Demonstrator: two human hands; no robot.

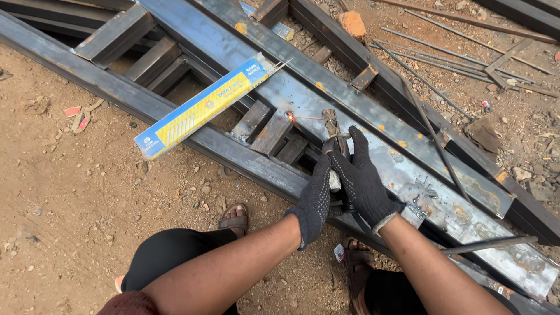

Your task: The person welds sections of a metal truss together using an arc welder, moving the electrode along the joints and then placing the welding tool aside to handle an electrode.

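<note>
I crouch over a long steel frame (233,49) laid on bare dirt, both hands in dark knitted gloves. My right hand (363,181) and left hand (317,201) are clenched together around a welding electrode holder (333,140), the double grip steadying it. Its thin rod (308,118) reaches left so the glowing tip (289,116) touches a short steel crosspiece (271,133), probably at its joint with the flat bar. A blue and yellow electrode box (201,108) rests across the frame, within reach. My sandalled foot (235,220) sits beside the beam.
</note>
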